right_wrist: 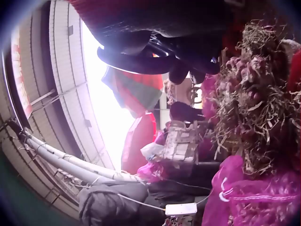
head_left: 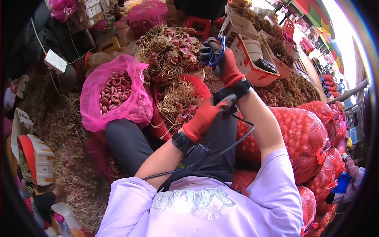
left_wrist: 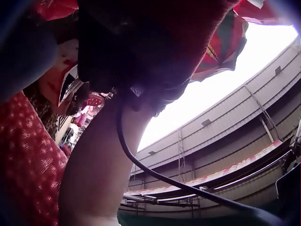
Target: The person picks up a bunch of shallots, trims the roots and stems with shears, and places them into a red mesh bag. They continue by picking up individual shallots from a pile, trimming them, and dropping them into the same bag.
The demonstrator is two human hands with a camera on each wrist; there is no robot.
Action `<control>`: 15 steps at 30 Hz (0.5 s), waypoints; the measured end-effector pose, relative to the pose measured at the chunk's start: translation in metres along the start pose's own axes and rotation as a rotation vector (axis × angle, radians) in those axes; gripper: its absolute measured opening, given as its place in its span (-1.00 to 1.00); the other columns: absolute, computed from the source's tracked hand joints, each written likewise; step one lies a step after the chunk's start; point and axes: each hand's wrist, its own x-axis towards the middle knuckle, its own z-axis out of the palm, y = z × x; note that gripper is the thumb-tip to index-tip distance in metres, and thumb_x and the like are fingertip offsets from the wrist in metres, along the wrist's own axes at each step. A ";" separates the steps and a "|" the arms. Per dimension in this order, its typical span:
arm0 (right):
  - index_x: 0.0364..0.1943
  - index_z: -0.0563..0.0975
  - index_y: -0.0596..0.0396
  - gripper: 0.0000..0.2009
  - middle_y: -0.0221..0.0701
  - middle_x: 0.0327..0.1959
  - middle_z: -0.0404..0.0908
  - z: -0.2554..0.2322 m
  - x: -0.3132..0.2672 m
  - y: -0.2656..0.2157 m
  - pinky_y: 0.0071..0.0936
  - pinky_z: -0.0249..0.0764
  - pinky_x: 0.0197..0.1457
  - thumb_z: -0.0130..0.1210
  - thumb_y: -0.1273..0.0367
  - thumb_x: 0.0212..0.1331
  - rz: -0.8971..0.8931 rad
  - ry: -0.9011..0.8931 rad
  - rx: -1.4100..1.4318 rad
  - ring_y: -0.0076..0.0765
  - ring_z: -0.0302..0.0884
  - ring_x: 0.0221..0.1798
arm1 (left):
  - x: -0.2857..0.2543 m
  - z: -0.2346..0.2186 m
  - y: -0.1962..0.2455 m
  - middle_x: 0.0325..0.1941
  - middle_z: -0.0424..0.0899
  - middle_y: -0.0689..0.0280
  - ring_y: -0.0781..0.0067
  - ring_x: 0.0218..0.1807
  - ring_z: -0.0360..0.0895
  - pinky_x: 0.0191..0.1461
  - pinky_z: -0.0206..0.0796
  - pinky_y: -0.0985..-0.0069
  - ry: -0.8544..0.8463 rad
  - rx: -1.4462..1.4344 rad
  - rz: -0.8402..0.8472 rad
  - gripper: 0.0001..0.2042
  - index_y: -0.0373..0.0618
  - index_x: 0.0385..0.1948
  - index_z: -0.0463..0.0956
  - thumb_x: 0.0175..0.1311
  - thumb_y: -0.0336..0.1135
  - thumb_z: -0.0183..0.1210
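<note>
My right hand (head_left: 229, 67), in a red glove with dark fingertips, is raised beyond my knees and holds blue-handled scissors (head_left: 223, 49); its fingers go through the handle loops. With my left hand (head_left: 203, 118), gloved alike, I grip the black wrist camera (head_left: 224, 94) strapped to my right wrist. Seen from the left wrist, the dark glove (left_wrist: 141, 52) covers that spot against the bare forearm (left_wrist: 99, 155). Below the hands a red container (head_left: 201, 85) holds shallots with dry stalks (head_left: 179, 98). On the left is a pink mesh bag (head_left: 89, 106) with trimmed shallots (head_left: 114, 93).
A heap of untrimmed shallots (head_left: 169, 49) lies ahead. Full red net sacks (head_left: 292, 138) stand on the right, below white boxes (head_left: 252, 59). Dry stalks (head_left: 75, 154) cover the ground at left. A black cable (head_left: 233, 142) runs between my arms.
</note>
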 end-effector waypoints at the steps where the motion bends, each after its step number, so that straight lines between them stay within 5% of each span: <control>1: -0.16 0.45 0.17 -0.75 -0.30 -0.42 0.54 -0.010 0.003 0.007 -0.48 0.49 -0.43 0.08 0.30 0.20 -0.019 0.021 -0.066 -0.40 0.55 -0.46 | 0.000 -0.001 -0.001 -0.27 0.55 0.48 0.78 -0.32 0.43 -0.26 0.28 0.72 0.010 -0.056 -0.044 -0.73 -0.14 -0.14 0.50 0.34 -0.15 0.01; 4: -0.21 0.49 0.16 -0.77 -0.29 -0.42 0.60 -0.021 -0.002 0.020 -0.51 0.45 -0.39 0.10 0.29 0.18 -0.127 0.056 -0.309 -0.39 0.60 -0.38 | -0.002 0.003 0.001 -0.37 0.53 0.53 0.82 -0.47 0.37 -0.42 0.18 0.77 0.085 -0.111 -0.088 -0.74 -0.10 -0.20 0.53 0.32 -0.11 0.03; 7: -0.21 0.51 0.15 -0.77 -0.33 -0.42 0.64 -0.031 -0.002 0.036 -0.55 0.42 -0.43 0.13 0.30 0.15 -0.615 0.253 -1.390 -0.44 0.61 -0.43 | 0.013 -0.023 -0.030 -0.51 0.44 0.62 0.88 -0.59 0.24 -0.54 0.02 0.80 0.154 0.074 -0.245 -0.75 -0.06 -0.27 0.55 0.30 -0.09 0.06; 8: -0.22 0.54 0.14 -0.79 -0.42 -0.45 0.63 -0.024 -0.008 0.036 -0.56 0.39 -0.48 0.14 0.32 0.14 -0.649 0.278 -1.431 -0.50 0.58 -0.50 | 0.010 -0.020 -0.026 -0.54 0.41 0.64 0.89 -0.61 0.20 -0.55 -0.02 0.80 0.158 0.100 -0.259 -0.75 -0.04 -0.29 0.56 0.30 -0.08 0.06; 11: -0.20 0.54 0.14 -0.80 -0.42 -0.48 0.62 -0.034 -0.001 0.045 -0.56 0.40 -0.47 0.12 0.33 0.15 -0.340 0.193 -1.162 -0.51 0.56 -0.50 | 0.002 -0.010 -0.016 -0.60 0.32 0.68 0.92 -0.64 0.11 -0.59 -0.11 0.81 0.141 0.186 -0.271 -0.76 -0.03 -0.32 0.56 0.30 -0.09 0.06; 12: -0.18 0.53 0.15 -0.80 -0.40 -0.46 0.60 -0.035 -0.005 0.038 -0.55 0.44 -0.46 0.10 0.35 0.17 -0.092 0.108 -0.797 -0.48 0.53 -0.52 | 0.003 -0.013 -0.020 -0.60 0.31 0.69 0.92 -0.65 0.10 -0.60 -0.12 0.80 0.120 0.223 -0.250 -0.77 -0.04 -0.30 0.55 0.31 -0.10 0.06; 15: -0.15 0.51 0.19 -0.79 -0.37 -0.43 0.58 -0.038 -0.007 0.036 -0.54 0.48 -0.46 0.08 0.39 0.17 0.015 0.072 -0.249 -0.44 0.53 -0.53 | -0.003 -0.013 -0.012 -0.48 0.42 0.61 0.87 -0.56 0.24 -0.53 0.00 0.79 0.034 0.218 -0.237 -0.72 -0.10 -0.16 0.51 0.32 -0.09 0.03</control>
